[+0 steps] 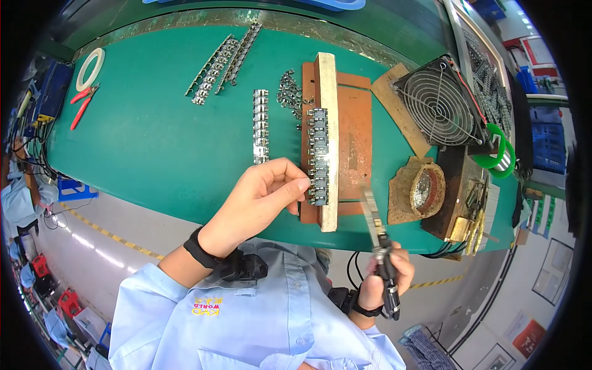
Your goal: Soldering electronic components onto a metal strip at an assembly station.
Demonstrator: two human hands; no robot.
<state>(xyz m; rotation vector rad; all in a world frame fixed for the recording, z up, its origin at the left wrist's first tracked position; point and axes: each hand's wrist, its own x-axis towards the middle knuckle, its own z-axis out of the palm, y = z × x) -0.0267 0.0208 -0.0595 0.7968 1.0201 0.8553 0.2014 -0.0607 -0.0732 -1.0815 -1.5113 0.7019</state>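
Note:
My left hand (265, 191) is closed in a pinch at the left edge of a row of small black components (318, 157). Whatever its fingertips hold, if anything, is hidden. The row stands against a pale wooden bar (328, 142) on a brown board (354, 135). To the right of the board, my right hand (399, 274) grips what looks like a soldering iron (383, 259), with a black handle and a metal front, smeared by motion. The iron points up and away from me, its front end near the board's right side. Another component strip (261, 123) lies left of the row.
Small loose metal parts (288, 92) are heaped behind the row; more strips (225, 61) lie farther back. On the right stand a fan (439, 102), a dish with silvery residue (425, 190) and a green spool (502, 154). Red-handled cutters (81, 111) and a tape roll (90, 69) lie left.

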